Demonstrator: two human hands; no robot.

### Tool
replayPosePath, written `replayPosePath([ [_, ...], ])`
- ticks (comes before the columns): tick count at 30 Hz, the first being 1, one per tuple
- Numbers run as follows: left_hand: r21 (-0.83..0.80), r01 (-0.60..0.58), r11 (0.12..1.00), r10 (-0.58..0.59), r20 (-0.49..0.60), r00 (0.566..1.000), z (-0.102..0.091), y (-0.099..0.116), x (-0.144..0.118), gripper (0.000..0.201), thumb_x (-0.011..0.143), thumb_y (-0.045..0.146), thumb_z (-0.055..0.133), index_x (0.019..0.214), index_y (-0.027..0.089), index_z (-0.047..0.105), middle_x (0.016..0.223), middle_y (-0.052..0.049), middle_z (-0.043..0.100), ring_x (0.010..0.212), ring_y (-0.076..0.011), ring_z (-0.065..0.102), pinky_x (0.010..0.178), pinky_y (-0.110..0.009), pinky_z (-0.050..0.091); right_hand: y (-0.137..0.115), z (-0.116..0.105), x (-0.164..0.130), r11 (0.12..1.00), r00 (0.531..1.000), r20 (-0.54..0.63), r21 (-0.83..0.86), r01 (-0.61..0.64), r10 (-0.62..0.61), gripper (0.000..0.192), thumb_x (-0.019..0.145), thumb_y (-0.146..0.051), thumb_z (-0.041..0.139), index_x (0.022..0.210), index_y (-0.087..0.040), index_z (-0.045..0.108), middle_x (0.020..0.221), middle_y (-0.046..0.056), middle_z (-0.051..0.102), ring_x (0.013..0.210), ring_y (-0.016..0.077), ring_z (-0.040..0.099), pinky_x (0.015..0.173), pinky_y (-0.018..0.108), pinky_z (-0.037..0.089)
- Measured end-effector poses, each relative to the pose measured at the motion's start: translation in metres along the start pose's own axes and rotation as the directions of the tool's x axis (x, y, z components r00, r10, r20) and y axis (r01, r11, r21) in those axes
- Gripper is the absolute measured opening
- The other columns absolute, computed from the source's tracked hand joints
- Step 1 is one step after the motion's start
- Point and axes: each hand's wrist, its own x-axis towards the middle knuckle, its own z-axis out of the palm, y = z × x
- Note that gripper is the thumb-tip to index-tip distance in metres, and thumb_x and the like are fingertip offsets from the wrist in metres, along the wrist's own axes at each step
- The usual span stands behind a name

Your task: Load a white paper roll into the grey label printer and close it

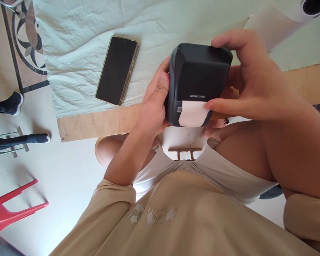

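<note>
Between my two hands is a black label printer (202, 76) with NIIMBOT lettering, held up over the table's front edge. A strip of white label paper (193, 113) sticks out of its lower end. My left hand (157, 94) is wrapped round the printer's left side, thumb along the edge. My right hand (248, 78) grips the other side, with a finger on the top corner and the thumb at the paper's right edge. The undersides of the fingers on both hands are partly hidden by the printer. A phone (117, 70) with a dark screen lies left of the printer.
A pale green cloth (77, 53) covers the table, with a bare wooden edge (101, 122) in front. At the back right lies a white roll (282, 25) with a dark core. A red plastic stool (13, 208) and another person's feet (14, 103) are on the left floor.
</note>
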Motion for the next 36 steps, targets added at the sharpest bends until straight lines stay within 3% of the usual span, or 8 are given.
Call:
replayPosePath([
  [4, -0.005, 0.065, 0.998, -0.065, 0.051, 0.997, -0.005, -0.005, 0.008, 0.065, 0.085, 0.086, 0.077, 0.133, 0.042, 0.079, 0.137, 0.001, 0.085, 0.148, -0.0411, 0.066, 0.119, -0.052, 0.064, -0.002, -0.003, 0.001, 0.99, 0.995, 0.056, -0.109, 0.093, -0.087, 0.089, 0.071, -0.054, 0.097, 0.15, -0.039, 0.06, 0.153, 0.007, 0.06, 0.091, 0.0135, 0.065, 0.061, 0.027, 0.056],
  [9, -0.087, 0.12, 0.989, -0.114, 0.069, 0.991, 0.003, 0.0, 0.005, 0.07, 0.094, 0.09, 0.062, 0.139, 0.037, 0.075, 0.149, -0.003, 0.081, 0.158, -0.0418, 0.063, 0.121, -0.054, 0.065, -0.011, 0.004, -0.009, 0.942, 0.919, -0.259, -0.234, 0.24, -0.298, 0.05, 0.083, -0.066, 0.091, 0.117, -0.033, 0.072, 0.079, -0.002, 0.048, 0.058, 0.0086, 0.04, 0.054, 0.033, 0.037],
  [16, -0.111, 0.084, 0.99, -0.068, 0.142, 0.988, 0.009, 0.012, -0.006, 0.044, 0.102, 0.059, 0.077, 0.138, 0.034, 0.073, 0.153, -0.003, 0.078, 0.154, -0.0361, 0.07, 0.119, -0.049, 0.067, -0.018, 0.015, -0.006, 0.948, 0.75, -0.58, -0.196, 0.25, -0.318, 0.043, 0.103, -0.06, 0.074, 0.087, -0.025, 0.056, 0.095, 0.006, 0.065, 0.082, 0.0196, 0.077, 0.052, 0.033, 0.047],
  [21, 0.021, -0.019, 1.0, 0.015, 0.171, 0.985, 0.003, 0.007, -0.004, 0.06, 0.095, 0.073, 0.078, 0.145, 0.04, 0.074, 0.158, -0.002, 0.076, 0.157, -0.0415, 0.066, 0.127, -0.054, 0.062, -0.021, 0.014, -0.011, 0.731, 0.89, -0.206, -0.658, 0.182, -0.407, 0.008, 0.099, -0.035, 0.072, 0.102, -0.027, 0.073, 0.081, -0.002, 0.074, 0.064, 0.0137, 0.061, 0.057, 0.031, 0.029],
  [24, 0.08, -0.009, 0.997, -0.007, 0.203, 0.979, 0.001, 0.007, -0.002, 0.067, 0.09, 0.078, 0.08, 0.146, 0.041, 0.073, 0.156, -0.002, 0.077, 0.156, -0.0419, 0.066, 0.126, -0.055, 0.063, -0.023, 0.013, -0.016, 0.679, 0.94, -0.131, -0.723, 0.128, -0.316, 0.03, 0.094, -0.039, 0.074, 0.124, -0.033, 0.078, 0.077, -0.003, 0.072, 0.059, 0.0122, 0.048, 0.058, 0.029, 0.018],
  [27, 0.118, 0.039, 0.992, -0.052, 0.115, 0.992, 0.003, 0.008, -0.003, 0.067, 0.086, 0.081, 0.083, 0.139, 0.04, 0.075, 0.146, -0.003, 0.082, 0.155, -0.0432, 0.067, 0.12, -0.055, 0.066, -0.027, 0.009, -0.013, 0.771, 0.976, -0.076, -0.627, 0.113, -0.204, 0.042, 0.091, -0.041, 0.077, 0.133, -0.035, 0.075, 0.088, -0.002, 0.077, 0.06, 0.0122, 0.05, 0.055, 0.027, 0.026],
  [31, 0.058, 0.036, 0.998, -0.038, 0.045, 0.998, 0.007, 0.006, -0.006, 0.063, 0.091, 0.08, 0.077, 0.139, 0.039, 0.073, 0.146, -0.005, 0.082, 0.155, -0.0414, 0.068, 0.113, -0.052, 0.069, -0.035, -0.003, -0.005, 0.985, 0.999, -0.015, -0.173, 0.028, -0.031, 0.047, 0.077, -0.032, 0.087, 0.123, -0.032, 0.073, 0.096, -0.003, 0.08, 0.052, 0.0084, 0.051, 0.046, 0.027, 0.036],
  [36, 0.003, 0.098, 0.995, -0.098, -0.005, 0.995, 0.006, 0.004, -0.003, 0.061, 0.098, 0.08, 0.066, 0.137, 0.033, 0.072, 0.135, -0.006, 0.085, 0.154, -0.0405, 0.068, 0.108, -0.052, 0.071, -0.018, -0.024, 0.004, 0.985, 0.955, -0.297, 0.164, 0.054, -0.003, 0.063, 0.075, -0.08, 0.083, 0.107, -0.028, 0.068, 0.099, 0.004, 0.074, 0.071, 0.0173, 0.071, 0.049, 0.033, 0.053],
])
